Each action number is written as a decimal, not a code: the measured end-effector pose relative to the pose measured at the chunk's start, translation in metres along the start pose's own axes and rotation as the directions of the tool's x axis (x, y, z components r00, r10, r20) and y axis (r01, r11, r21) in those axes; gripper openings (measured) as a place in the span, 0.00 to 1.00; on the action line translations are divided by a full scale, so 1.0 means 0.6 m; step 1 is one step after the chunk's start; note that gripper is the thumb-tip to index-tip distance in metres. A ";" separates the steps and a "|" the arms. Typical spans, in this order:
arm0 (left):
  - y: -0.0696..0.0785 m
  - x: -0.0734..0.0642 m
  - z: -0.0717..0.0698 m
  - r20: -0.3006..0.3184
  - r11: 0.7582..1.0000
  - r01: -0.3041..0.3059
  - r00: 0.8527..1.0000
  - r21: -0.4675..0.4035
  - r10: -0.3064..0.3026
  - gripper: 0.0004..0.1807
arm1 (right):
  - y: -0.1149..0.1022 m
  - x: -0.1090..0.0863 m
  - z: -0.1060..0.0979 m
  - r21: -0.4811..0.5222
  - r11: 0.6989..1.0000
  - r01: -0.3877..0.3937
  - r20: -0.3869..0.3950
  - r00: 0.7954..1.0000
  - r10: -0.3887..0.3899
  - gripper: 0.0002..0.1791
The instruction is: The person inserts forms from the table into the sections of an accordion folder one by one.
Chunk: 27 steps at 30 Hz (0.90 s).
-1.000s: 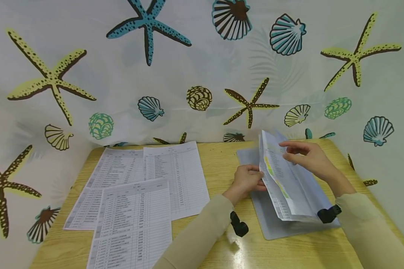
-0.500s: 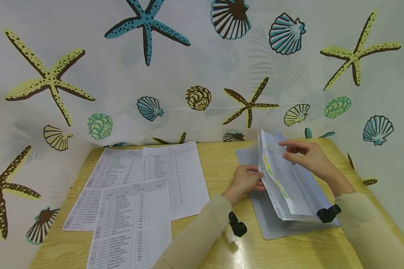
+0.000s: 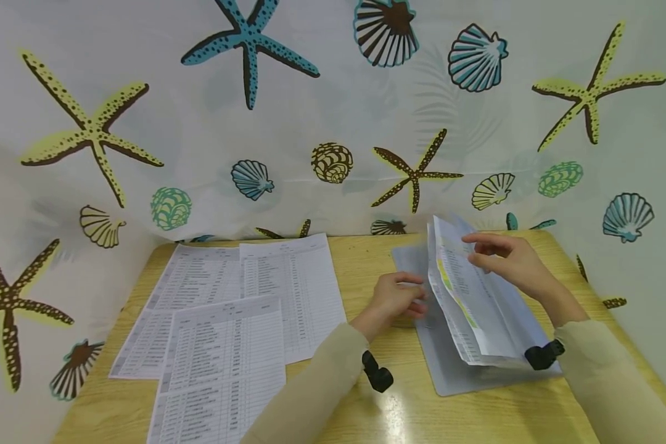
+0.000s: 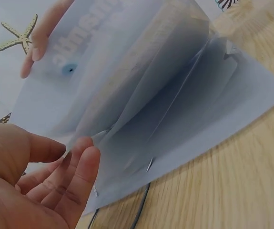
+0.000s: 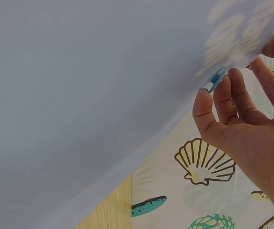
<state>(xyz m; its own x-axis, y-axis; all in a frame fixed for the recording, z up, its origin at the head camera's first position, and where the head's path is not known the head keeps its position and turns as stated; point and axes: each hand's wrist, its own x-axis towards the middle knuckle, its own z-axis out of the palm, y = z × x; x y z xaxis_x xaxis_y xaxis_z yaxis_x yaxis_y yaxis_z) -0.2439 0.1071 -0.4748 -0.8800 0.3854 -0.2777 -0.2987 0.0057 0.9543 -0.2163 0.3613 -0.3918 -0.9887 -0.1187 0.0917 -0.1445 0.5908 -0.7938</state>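
A translucent bluish plastic folder [image 3: 441, 370] lies on the right of the table with its upper cover raised. Papers [image 3: 449, 277] with yellow-green highlighted strips stand tilted against that cover. My right hand [image 3: 505, 256] holds the raised cover by its edge, fingers bent. A blue snap button [image 5: 218, 78] shows by those fingertips in the right wrist view. Just left of the papers is my left hand [image 3: 396, 299], fingers loosely bent and nothing held. In the left wrist view the left hand [image 4: 46, 181] hovers before the folder's open side [image 4: 194, 109].
Three printed table sheets overlap on the left: a front sheet [image 3: 222, 370], a back-left sheet [image 3: 200, 277] and a back-right sheet [image 3: 294, 296]. A shell-patterned cloth [image 3: 288, 135] hangs behind the wooden table [image 3: 366, 265]. Dark thin cords [image 4: 141, 207] run beside the folder.
My left hand has let go of the papers' left edge and moved slightly left. The right hand stays at the raised cover, and the papers remain tilted.
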 end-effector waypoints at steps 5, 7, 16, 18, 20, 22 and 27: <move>0.005 -0.016 -0.039 0.014 0.999 0.012 1.000 0.035 -0.012 0.16 | 0.001 -0.001 0.001 -0.006 1.000 0.000 0.000 1.000 0.000 0.24; 0.006 -0.024 -0.058 0.011 0.998 0.013 1.000 0.059 -0.013 0.16 | -0.001 -0.001 0.002 -0.004 1.000 0.003 0.001 1.000 -0.003 0.24; 0.010 -0.061 -0.157 -0.017 0.978 0.030 0.999 0.207 -0.027 0.18 | -0.002 -0.003 0.004 -0.020 1.000 -0.007 0.006 1.000 0.007 0.25; 0.013 -0.069 -0.179 -0.030 0.973 0.036 0.999 0.229 -0.030 0.19 | -0.003 -0.003 0.006 -0.020 1.000 -0.009 0.009 1.000 0.009 0.26; 0.015 -0.078 -0.201 -0.051 0.969 0.039 0.998 0.245 -0.027 0.18 | -0.003 -0.002 0.007 -0.019 1.000 -0.004 0.009 1.000 0.004 0.26; 0.016 -0.089 -0.224 -0.075 0.963 0.036 0.997 0.265 -0.017 0.18 | -0.004 -0.003 0.009 -0.016 1.000 0.004 0.007 1.000 -0.004 0.26; 0.016 -0.121 -0.284 -0.138 0.952 0.063 0.990 0.300 -0.022 0.19 | -0.008 -0.004 0.013 -0.006 1.000 0.013 -0.001 1.000 -0.013 0.25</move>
<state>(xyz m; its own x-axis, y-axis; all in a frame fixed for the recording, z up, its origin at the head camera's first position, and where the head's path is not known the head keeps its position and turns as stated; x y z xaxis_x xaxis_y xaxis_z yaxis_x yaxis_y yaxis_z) -0.2458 -0.0782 -0.4641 -0.9158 0.2537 -0.3112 -0.2291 0.3063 0.9240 -0.2128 0.3526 -0.3929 -0.9867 -0.1260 0.1025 -0.1578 0.5939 -0.7889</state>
